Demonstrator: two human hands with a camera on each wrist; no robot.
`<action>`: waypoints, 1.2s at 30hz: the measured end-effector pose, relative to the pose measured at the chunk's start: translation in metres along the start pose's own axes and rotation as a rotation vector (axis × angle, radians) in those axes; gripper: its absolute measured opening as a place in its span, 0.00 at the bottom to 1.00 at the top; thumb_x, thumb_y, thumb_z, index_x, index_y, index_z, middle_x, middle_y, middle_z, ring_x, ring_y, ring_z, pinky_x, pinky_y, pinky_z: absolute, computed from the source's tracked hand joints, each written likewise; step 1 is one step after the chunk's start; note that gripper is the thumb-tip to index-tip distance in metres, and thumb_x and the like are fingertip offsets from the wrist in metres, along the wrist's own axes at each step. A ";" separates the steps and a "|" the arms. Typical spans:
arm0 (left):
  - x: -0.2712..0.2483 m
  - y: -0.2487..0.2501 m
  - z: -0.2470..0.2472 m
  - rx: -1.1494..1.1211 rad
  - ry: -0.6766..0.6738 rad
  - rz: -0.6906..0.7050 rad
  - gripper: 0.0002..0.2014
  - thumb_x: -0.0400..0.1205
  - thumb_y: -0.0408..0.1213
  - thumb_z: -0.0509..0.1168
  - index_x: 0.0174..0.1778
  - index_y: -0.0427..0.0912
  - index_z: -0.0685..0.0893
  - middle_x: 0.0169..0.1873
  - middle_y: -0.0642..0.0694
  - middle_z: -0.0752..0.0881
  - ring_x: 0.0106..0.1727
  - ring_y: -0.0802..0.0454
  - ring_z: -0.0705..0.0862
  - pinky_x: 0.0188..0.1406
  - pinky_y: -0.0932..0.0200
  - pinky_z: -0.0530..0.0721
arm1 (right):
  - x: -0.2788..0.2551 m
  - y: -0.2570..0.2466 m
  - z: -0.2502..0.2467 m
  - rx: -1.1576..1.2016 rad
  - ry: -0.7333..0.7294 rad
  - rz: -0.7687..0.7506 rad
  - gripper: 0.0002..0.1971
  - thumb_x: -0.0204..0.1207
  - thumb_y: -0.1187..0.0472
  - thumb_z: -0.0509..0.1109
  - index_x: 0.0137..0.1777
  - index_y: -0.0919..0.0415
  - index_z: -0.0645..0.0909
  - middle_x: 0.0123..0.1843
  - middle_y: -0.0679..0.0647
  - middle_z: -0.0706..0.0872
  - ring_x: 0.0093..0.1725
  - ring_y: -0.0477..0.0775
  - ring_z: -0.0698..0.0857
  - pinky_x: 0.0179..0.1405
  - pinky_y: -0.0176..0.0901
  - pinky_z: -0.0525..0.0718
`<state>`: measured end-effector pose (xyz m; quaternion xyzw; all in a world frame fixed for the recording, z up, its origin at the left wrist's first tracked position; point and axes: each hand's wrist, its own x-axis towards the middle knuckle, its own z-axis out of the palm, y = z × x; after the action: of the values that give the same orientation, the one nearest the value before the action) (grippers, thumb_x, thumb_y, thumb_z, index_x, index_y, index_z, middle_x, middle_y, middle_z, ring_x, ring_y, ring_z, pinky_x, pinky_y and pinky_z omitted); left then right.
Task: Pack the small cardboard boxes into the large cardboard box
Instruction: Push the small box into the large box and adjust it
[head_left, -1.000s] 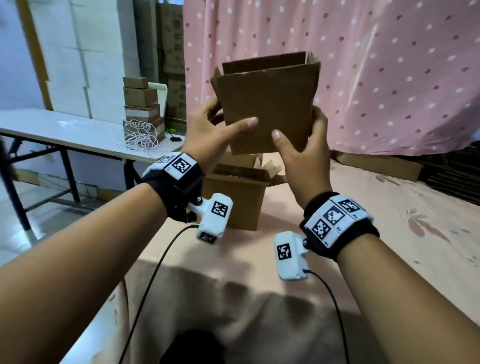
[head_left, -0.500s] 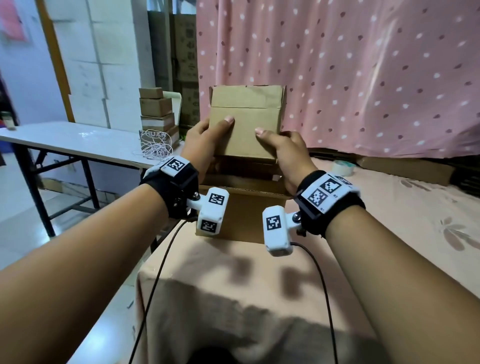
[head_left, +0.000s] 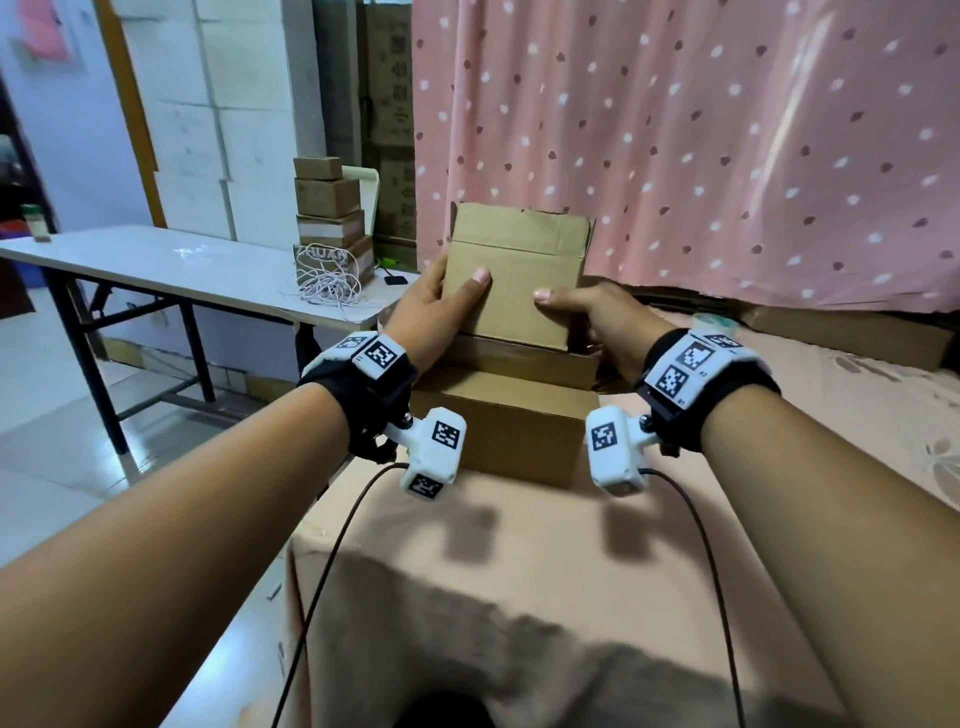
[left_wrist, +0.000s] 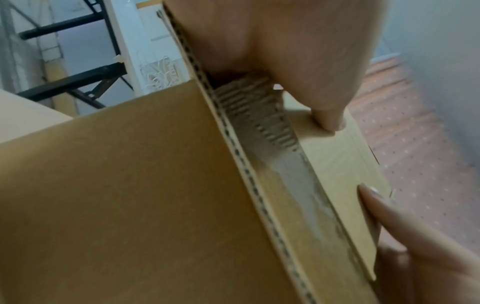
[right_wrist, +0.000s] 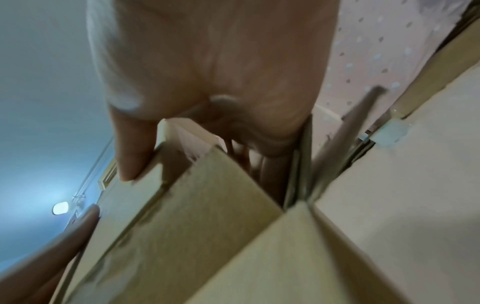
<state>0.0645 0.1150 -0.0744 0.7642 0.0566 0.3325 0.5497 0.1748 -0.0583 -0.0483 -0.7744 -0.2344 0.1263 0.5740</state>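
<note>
I hold a small brown cardboard box (head_left: 514, 280) upright between both hands, its lower end inside the open top of the large cardboard box (head_left: 498, 436), which stands on the pink-covered table (head_left: 519, 561). My left hand (head_left: 436, 301) grips the small box's left side, thumb across its front. My right hand (head_left: 582, 312) grips its right side, thumb also on the front. In the left wrist view the small box (left_wrist: 337, 164) slides down behind the large box's wall (left_wrist: 116, 195). The right wrist view is blurred; my fingers reach down beside a flap (right_wrist: 389, 205).
To the left stands a white folding table (head_left: 156, 265) carrying a stack of small boxes (head_left: 327, 218) and a coil of white cord (head_left: 324, 283). A pink dotted curtain (head_left: 727, 156) hangs behind. Flat cardboard (head_left: 841, 332) and a tape roll (head_left: 717, 322) lie at the back right.
Both hands have come down with the small box, from raised above the large box to its lower end inside the opening. The grip on both sides is kept.
</note>
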 end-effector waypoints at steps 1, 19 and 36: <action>-0.001 -0.002 0.001 0.026 -0.002 0.011 0.26 0.87 0.53 0.64 0.81 0.55 0.72 0.66 0.57 0.84 0.65 0.61 0.83 0.73 0.54 0.79 | 0.000 0.004 0.000 0.001 0.017 -0.008 0.41 0.56 0.36 0.84 0.64 0.61 0.85 0.49 0.55 0.91 0.41 0.55 0.89 0.34 0.40 0.85; -0.008 -0.016 0.003 0.129 -0.005 0.052 0.29 0.87 0.42 0.66 0.84 0.60 0.65 0.70 0.52 0.84 0.69 0.56 0.83 0.74 0.47 0.80 | 0.002 0.034 0.008 -0.005 0.211 -0.146 0.31 0.54 0.35 0.80 0.56 0.51 0.88 0.53 0.47 0.94 0.55 0.57 0.92 0.64 0.61 0.88; -0.011 -0.018 0.007 0.096 0.055 -0.006 0.22 0.86 0.40 0.67 0.75 0.50 0.69 0.64 0.52 0.82 0.65 0.53 0.84 0.70 0.44 0.84 | -0.012 0.036 0.008 -0.136 0.190 -0.219 0.22 0.71 0.54 0.82 0.64 0.53 0.83 0.59 0.48 0.90 0.60 0.53 0.88 0.67 0.49 0.84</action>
<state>0.0647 0.1111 -0.0962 0.7799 0.0900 0.3488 0.5119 0.1688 -0.0658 -0.0854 -0.7898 -0.2700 -0.0273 0.5500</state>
